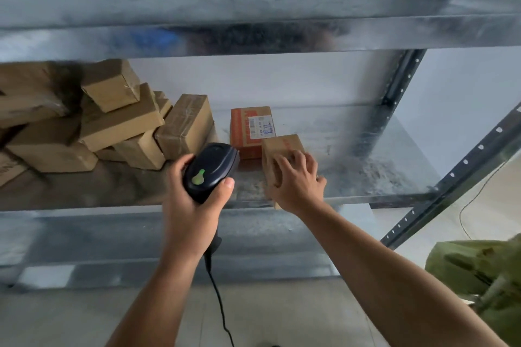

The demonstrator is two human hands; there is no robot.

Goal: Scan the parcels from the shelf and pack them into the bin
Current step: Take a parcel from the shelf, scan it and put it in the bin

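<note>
- Scanner (210, 170), dark, with a green patch on top: left hand (194, 205) is wrapped round its grip, thumb along the side; cable (218, 298) hangs below.
- Small brown parcel (282, 149), near the front edge of the shelf (366, 172): right hand (296, 183) clasps it, fingers curled over it.
- Orange-printed labelled parcel (249, 127): just behind it.
- Heaped brown parcels (118, 121): left end of the shelf.
- Green sack (479, 270): below the shelf's right end.
</note>
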